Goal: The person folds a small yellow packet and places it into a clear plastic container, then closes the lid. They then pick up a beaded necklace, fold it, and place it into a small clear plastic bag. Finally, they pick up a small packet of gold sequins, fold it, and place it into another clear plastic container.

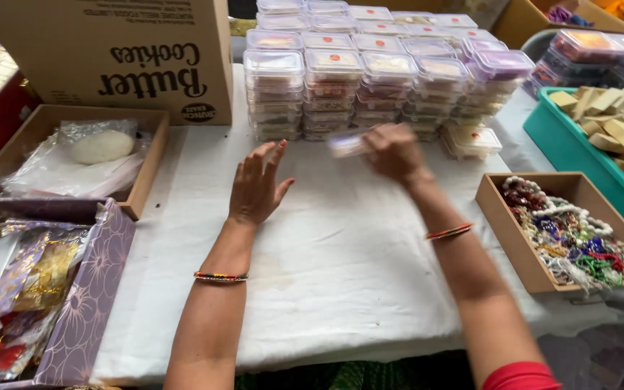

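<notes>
right hand [393, 150]: I see it closed around a small clear plastic box [347, 144], blurred, fingers pinching its end, just in front of the stacks
left hand [256, 186]: I see it spread flat, palm down, fingers apart, hovering over or resting on the white cloth [341, 267]; I cannot tell which
small box handling: I judge it light, thin-walled and stiff but easy to crush, smooth and a bit slippery; best gripped by the short sides, lid kept level
stacks of clear boxes [370, 79]: at 12 o'clock, neat columns, transparent lids with small orange-red round stickers
cardboard carton [120, 50]: at 10 o'clock, brown, dark printed lettering upside down to me
bead tray [496, 209]: at 3 o'clock, brown, full of coloured bead strings
teal crate [543, 126]: at 2 o'clock, tan blocks inside
purple box [92, 303]: at 8 o'clock, floral, shiny wrappers inside
</notes>
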